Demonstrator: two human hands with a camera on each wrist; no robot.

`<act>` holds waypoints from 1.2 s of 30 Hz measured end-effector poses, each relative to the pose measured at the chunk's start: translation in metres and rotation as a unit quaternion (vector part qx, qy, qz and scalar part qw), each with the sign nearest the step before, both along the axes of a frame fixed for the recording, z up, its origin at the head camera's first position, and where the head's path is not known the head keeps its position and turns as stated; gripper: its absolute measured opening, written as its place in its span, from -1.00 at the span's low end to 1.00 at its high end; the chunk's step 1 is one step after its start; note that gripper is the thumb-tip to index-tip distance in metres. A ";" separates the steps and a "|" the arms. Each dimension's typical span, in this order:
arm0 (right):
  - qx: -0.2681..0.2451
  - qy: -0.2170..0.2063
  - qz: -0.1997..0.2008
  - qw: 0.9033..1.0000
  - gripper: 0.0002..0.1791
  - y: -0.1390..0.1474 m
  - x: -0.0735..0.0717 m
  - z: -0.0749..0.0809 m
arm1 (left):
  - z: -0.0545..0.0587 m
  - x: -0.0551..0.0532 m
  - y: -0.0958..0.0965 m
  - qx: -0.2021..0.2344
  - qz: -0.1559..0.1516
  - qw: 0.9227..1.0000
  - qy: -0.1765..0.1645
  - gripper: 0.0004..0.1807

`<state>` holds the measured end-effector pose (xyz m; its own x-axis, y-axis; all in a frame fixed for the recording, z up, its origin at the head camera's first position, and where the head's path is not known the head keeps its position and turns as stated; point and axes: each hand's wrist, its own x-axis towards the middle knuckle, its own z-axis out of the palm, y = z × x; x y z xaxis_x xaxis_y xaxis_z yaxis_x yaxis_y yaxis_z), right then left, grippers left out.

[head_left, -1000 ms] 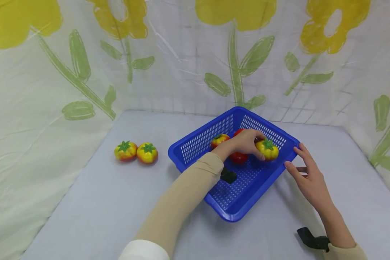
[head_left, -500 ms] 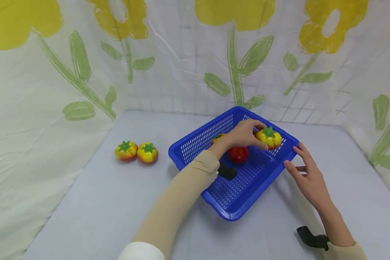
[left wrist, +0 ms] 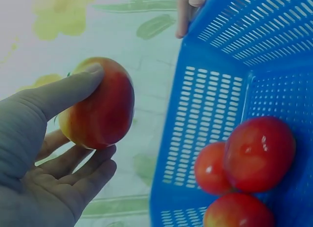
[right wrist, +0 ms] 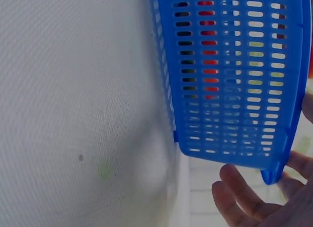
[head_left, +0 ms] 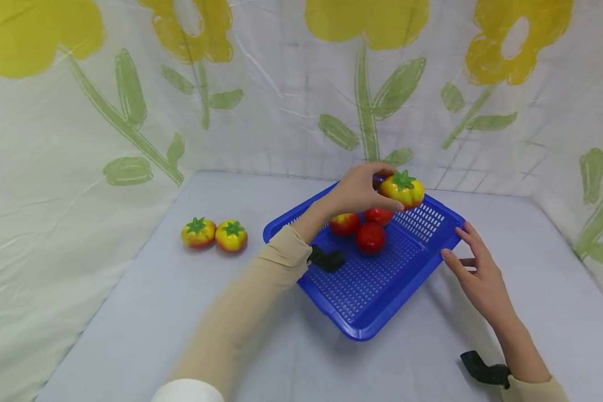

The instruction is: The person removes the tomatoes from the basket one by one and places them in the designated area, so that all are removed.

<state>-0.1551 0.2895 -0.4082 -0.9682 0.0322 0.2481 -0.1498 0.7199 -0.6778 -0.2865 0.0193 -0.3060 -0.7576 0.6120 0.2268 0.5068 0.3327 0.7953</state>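
My left hand [head_left: 355,191] holds a yellow-and-red tomato [head_left: 403,192] with a green star-shaped top, raised over the far side of a blue plastic basket [head_left: 397,296]. In the left wrist view the thumb lies on the tomato's near side and the fingers are behind and beneath it. Inside the basket, one yellow-and-red tomato [head_left: 344,224] lies against two red tomatoes [head_left: 371,238]. My right hand [head_left: 482,282] grips the basket's right rim between thumb and fingers. The right wrist view shows its fingertips around the rim corner.
Two more yellow-and-red tomatoes [head_left: 231,236] sit side by side on the pale table [head_left: 146,312], left of the basket. A white sheet with painted flowers [head_left: 281,100] hangs around the back and sides. Both wrists wear black camera mounts [head_left: 484,369].
My left hand has lifted the yellow-and-red tomato up from inside the basket and drawn it slightly left, uncovering the tomatoes below. My right hand and the basket have stayed in place.
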 end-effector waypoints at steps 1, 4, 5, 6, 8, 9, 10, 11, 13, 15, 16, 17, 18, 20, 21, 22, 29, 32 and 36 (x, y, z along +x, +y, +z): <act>0.000 0.001 0.000 1.000 -0.24 0.000 0.000 0.000 | 0.001 0.001 -0.004 0.003 -0.003 1.000 0.001 -0.18; 0.001 0.005 0.002 1.000 -0.24 0.001 0.000 -0.001 | 0.004 0.006 -0.018 0.014 -0.004 1.000 0.009 -0.19; 0.000 0.006 0.002 1.000 -0.24 0.001 0.000 -0.001 | 0.004 0.007 -0.023 0.021 -0.003 1.000 0.010 -0.20; -0.001 0.007 0.002 1.000 -0.24 0.001 0.000 -0.001 | 0.005 0.009 -0.028 0.028 0.000 1.000 0.010 -0.21; -0.001 0.009 0.002 1.000 -0.24 0.001 0.001 -0.001 | 0.005 0.013 -0.039 0.045 0.004 0.999 0.015 -0.25; -0.002 0.010 0.003 1.000 -0.24 0.001 0.001 -0.002 | 0.005 0.015 -0.045 0.050 0.010 0.998 0.021 -0.26; -0.002 0.011 0.003 1.000 -0.24 0.001 0.001 -0.002 | 0.005 0.018 -0.051 0.054 0.018 0.998 0.025 -0.27; -0.003 0.011 0.003 1.000 -0.24 0.001 0.001 -0.002 | 0.005 0.020 -0.057 0.057 0.025 0.998 0.032 -0.27; -0.002 0.010 0.001 1.000 -0.24 0.001 0.001 -0.002 | 0.004 0.025 -0.069 0.065 0.041 0.996 0.043 -0.27; -0.002 0.008 0.000 1.000 -0.24 0.001 0.001 -0.002 | 0.003 0.030 -0.080 0.076 0.060 0.994 0.048 -0.27; -0.001 0.006 -0.001 1.000 -0.24 0.001 0.001 -0.002 | 0.002 0.032 -0.086 0.082 0.069 0.993 0.047 -0.27; -0.001 0.005 -0.001 1.000 -0.24 0.000 0.001 -0.001 | 0.001 0.034 -0.091 0.087 0.076 0.992 0.048 -0.27; 0.000 0.004 -0.001 1.000 -0.24 0.001 0.001 -0.001 | 0.000 0.036 -0.096 0.093 0.084 0.991 0.046 -0.28; -0.001 0.005 0.000 1.000 -0.24 0.001 0.001 -0.001 | -0.002 0.039 -0.107 0.101 0.098 0.989 0.047 -0.28; -0.001 0.005 0.000 1.000 -0.24 0.001 0.001 -0.001 | -0.003 0.041 -0.112 0.104 0.105 0.988 0.048 -0.28; -0.001 0.007 0.001 1.000 -0.24 0.001 0.001 -0.001 | -0.004 0.043 -0.117 0.105 0.113 0.987 0.048 -0.28; -0.004 0.008 0.003 1.000 -0.25 0.001 0.001 -0.002 | -0.012 0.062 -0.150 0.158 0.186 0.970 0.021 -0.28; -0.005 0.008 0.003 1.000 -0.25 0.001 0.001 -0.002 | -0.019 0.070 -0.161 0.182 0.216 0.959 0.026 -0.30; -0.003 0.011 0.002 1.000 -0.25 0.002 0.000 -0.002 | -0.030 0.075 -0.175 0.186 0.256 0.948 0.031 -0.30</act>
